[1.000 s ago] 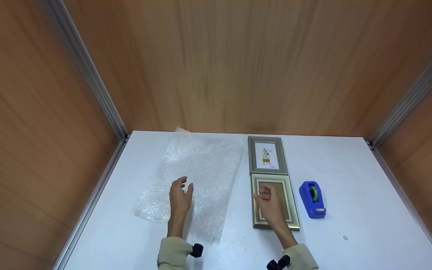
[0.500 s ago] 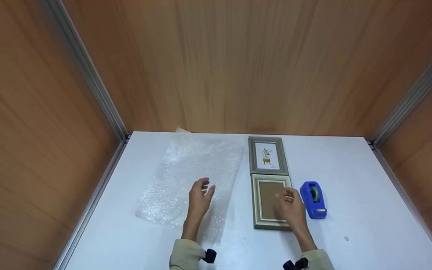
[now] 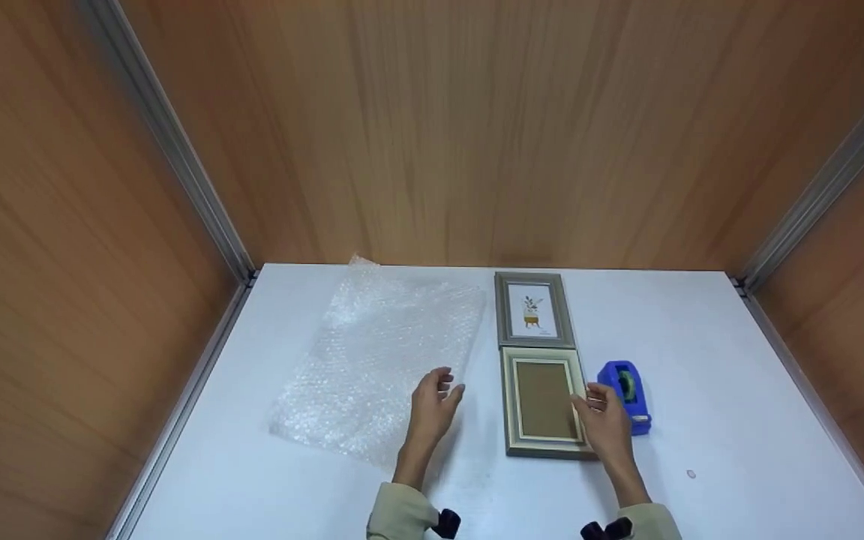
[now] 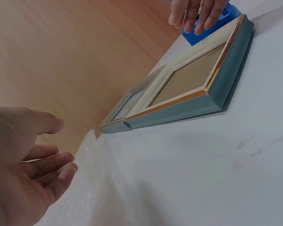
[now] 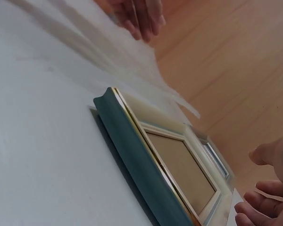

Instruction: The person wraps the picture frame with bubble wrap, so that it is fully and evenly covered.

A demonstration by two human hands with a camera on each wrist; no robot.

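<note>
Currently, the near frame [image 3: 544,401] lies beneath and left of the right hand [image 3: 604,424], bubble wrap [image 3: 376,360] under the left hand [image 3: 432,406]; both, loosely curled, hold nothing. Low grips on opposite sides would likely keep the frame level.

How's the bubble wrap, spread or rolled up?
Spread: the bubble wrap lies mostly flat on the table, edges apart. Cannot tell whether it's doubled.

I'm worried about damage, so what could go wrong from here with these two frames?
The right hand appears close to the blue tape dispenser and might knock it.
The near frame lies end to end with the far frame, so sliding it could scrape the other.
The bubble wrap lies loose and might shift if brushed.
</note>
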